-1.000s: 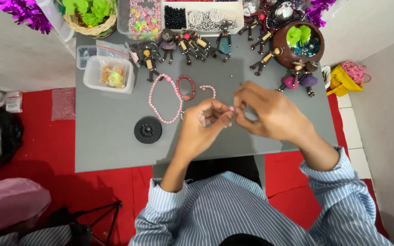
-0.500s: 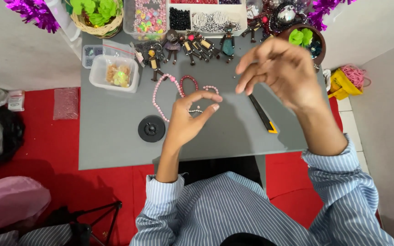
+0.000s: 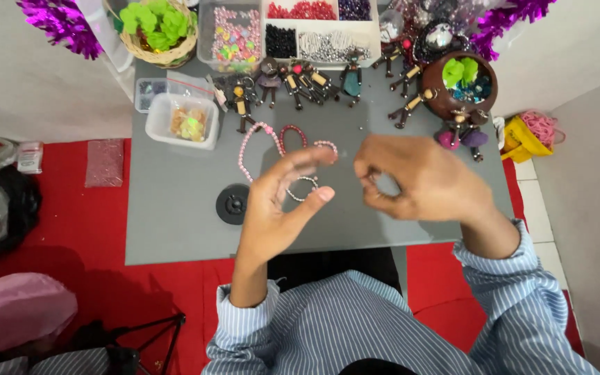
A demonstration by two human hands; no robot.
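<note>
**Bead loop held up over grey table, mid-table**

Bead loop point(image 3: 302, 189): small ring of pale round beads, sits between left thumb and forefinger, above the table centre.

Left to right:
- Red floor covering point(image 3: 50, 229) along the table's left edge; flat glittery sachet point(image 3: 105, 162) on it, just beside the edge.
- Grey table point(image 3: 175, 222): matte, flat, front-left stretch bare up to the near edge.
- Clear plastic tub point(image 3: 182, 121), rounded corners, back left.
- Black disc point(image 3: 232, 203), round, ribbed, just left of left wrist.
- Pink bead strand point(image 3: 248, 146) and dark red bracelet point(image 3: 293, 135), glossy beads, lying behind the hands.
- Left hand point(image 3: 272, 208): thumb and forefinger curled in a C, pinching the loop.
- Right hand point(image 3: 421, 180): blurred, fingers bunched in a pinch; cannot tell what it grips, if anything.
- Brown round bowl point(image 3: 446, 101) back right, wooden-bead figures point(image 3: 411, 104) sprawled around it.
- Table's right edge near the right forearm; yellow bag point(image 3: 522, 135) past it.
</note>
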